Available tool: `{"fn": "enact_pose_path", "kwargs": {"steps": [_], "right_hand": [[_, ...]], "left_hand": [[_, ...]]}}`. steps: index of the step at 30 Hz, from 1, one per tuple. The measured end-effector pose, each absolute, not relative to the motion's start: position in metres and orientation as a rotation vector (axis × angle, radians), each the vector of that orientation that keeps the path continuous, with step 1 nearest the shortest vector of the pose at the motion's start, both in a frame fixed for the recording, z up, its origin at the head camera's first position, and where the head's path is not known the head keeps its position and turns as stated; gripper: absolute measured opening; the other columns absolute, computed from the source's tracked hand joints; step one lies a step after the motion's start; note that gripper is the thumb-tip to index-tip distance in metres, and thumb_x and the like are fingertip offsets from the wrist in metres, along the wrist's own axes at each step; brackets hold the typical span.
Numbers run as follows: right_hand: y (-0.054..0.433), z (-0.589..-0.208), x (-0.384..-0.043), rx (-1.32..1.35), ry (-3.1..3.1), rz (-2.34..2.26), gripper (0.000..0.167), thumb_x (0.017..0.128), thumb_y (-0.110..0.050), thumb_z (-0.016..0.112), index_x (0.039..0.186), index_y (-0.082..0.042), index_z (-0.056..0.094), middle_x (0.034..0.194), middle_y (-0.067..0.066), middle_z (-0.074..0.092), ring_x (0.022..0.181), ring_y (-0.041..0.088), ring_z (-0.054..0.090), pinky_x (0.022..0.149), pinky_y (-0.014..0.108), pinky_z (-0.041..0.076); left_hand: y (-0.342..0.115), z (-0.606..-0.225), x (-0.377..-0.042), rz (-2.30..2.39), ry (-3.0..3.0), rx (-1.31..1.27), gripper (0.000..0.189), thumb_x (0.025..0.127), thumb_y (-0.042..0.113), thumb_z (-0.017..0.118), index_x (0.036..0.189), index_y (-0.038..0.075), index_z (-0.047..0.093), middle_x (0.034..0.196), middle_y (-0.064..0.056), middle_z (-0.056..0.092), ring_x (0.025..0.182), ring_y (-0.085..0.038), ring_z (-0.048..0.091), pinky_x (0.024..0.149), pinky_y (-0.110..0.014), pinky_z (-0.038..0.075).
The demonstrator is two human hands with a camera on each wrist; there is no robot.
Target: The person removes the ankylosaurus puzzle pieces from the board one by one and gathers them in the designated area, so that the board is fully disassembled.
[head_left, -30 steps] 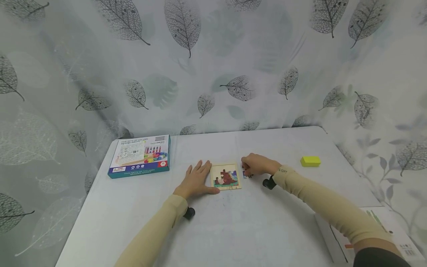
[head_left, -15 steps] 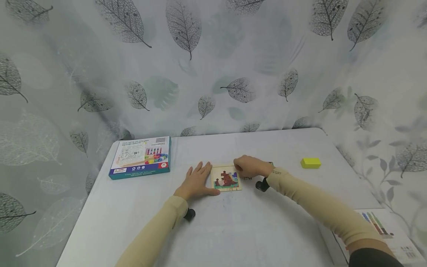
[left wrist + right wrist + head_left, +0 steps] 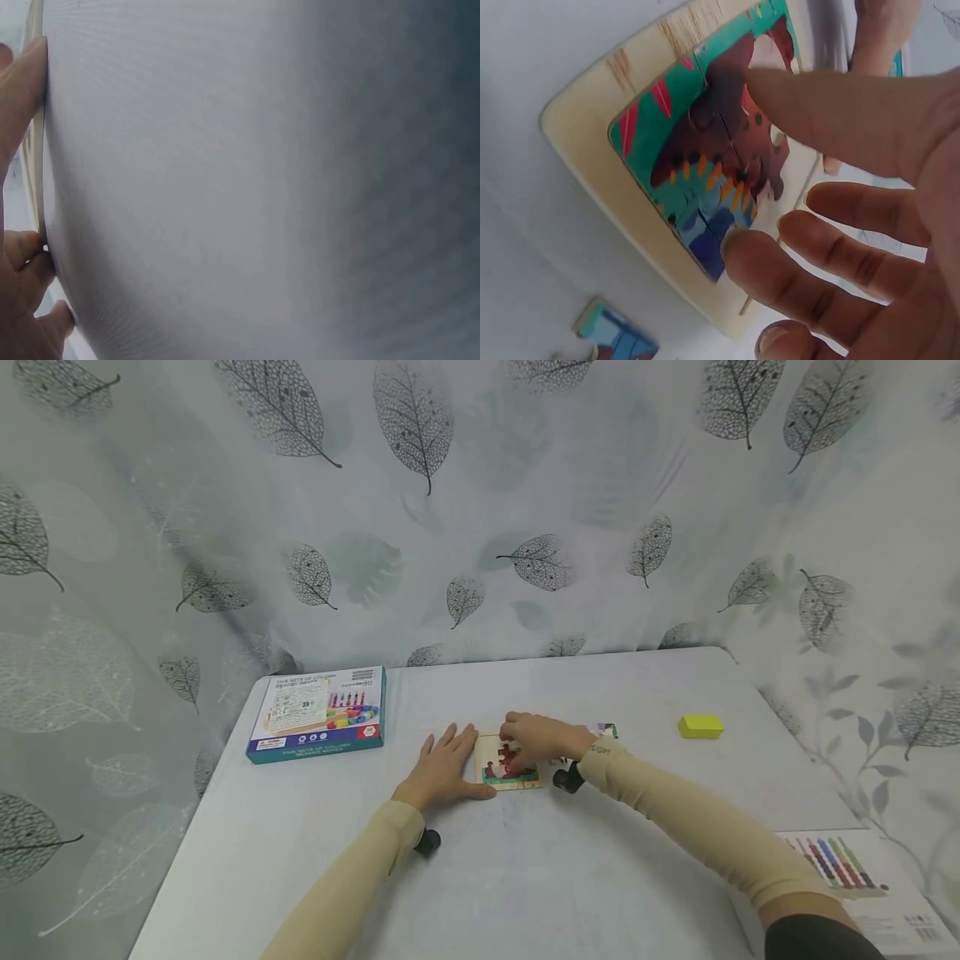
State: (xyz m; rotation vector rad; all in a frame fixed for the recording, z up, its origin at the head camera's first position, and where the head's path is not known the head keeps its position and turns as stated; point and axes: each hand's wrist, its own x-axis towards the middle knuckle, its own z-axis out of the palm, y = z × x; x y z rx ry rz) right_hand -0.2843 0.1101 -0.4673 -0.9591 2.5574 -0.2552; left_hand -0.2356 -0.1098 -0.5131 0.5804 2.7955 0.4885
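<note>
A small jigsaw puzzle in a pale wooden frame lies flat on the white table, partly filled with a brown dinosaur picture. My left hand rests spread at its left edge, thumb near the bottom corner. Over the puzzle's right half is my right hand, hiding part of the picture. In the right wrist view, the thumb and fingers stand apart over fitted puzzle pieces, with nothing held between them. A loose puzzle piece lies beside the frame. The left wrist view mostly shows tabletop.
A boxed toy set lies at the back left of the table. To the right sits a yellow block. Another puzzle piece shows behind the right wrist. A white box with coloured beads pictured on it is at the front right.
My right hand has moved left, from the loose pieces beside the frame to over the puzzle. Its fingers have loosened from their earlier curl. The left hand has stayed in place.
</note>
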Motion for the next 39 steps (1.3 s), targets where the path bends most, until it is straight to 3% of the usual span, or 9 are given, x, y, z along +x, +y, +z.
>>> {"fn": "enact_pose_path", "kwargs": {"steps": [12,17,32,39], "right_hand": [[0.1032,-0.4658,-0.2768,-1.053,2.495,-0.261,0.045,0.088,-0.025,0.077,0.125,-0.005,0.062,0.118,0.01,0.052,0.091,0.015,0.051,0.083,0.033,0.05],[0.1029,-0.4683,-0.2781,-1.007,2.489,-0.292,0.047,0.087,-0.025,0.078,0.127,-0.008,0.061,0.119,0.009,0.052,0.094,0.015,0.052,0.085,0.033,0.05],[0.1054,-0.4679,-0.2792,-0.947,2.482,-0.411,0.037,0.083,-0.022,0.083,0.112,-0.011,0.062,0.11,0.006,0.045,0.087,0.011,0.051,0.077,0.025,0.047],[0.1021,-0.4671,-0.2788,-0.938,2.479,-0.392,0.031,0.084,-0.022,0.083,0.105,-0.012,0.061,0.112,0.006,0.046,0.089,0.012,0.052,0.08,0.027,0.049]], "left_hand": [[-0.1106,-0.5108,-0.2349,0.482,2.794,0.589,0.117,0.075,0.073,0.072,0.162,0.013,0.02,0.169,-0.003,0.022,0.16,-0.031,0.011,0.127,-0.063,0.009],[-0.1108,-0.5118,-0.2354,0.479,2.795,0.589,0.117,0.075,0.074,0.072,0.162,0.014,0.02,0.169,-0.002,0.022,0.16,-0.03,0.011,0.127,-0.062,0.009],[-0.1092,-0.5098,-0.2329,0.515,2.788,0.579,0.115,0.077,0.069,0.073,0.162,0.012,0.02,0.169,-0.004,0.023,0.16,-0.031,0.011,0.127,-0.062,0.009],[-0.1099,-0.5096,-0.2334,0.515,2.788,0.578,0.115,0.077,0.069,0.073,0.162,0.012,0.021,0.169,-0.004,0.023,0.16,-0.031,0.011,0.127,-0.062,0.008]]}}
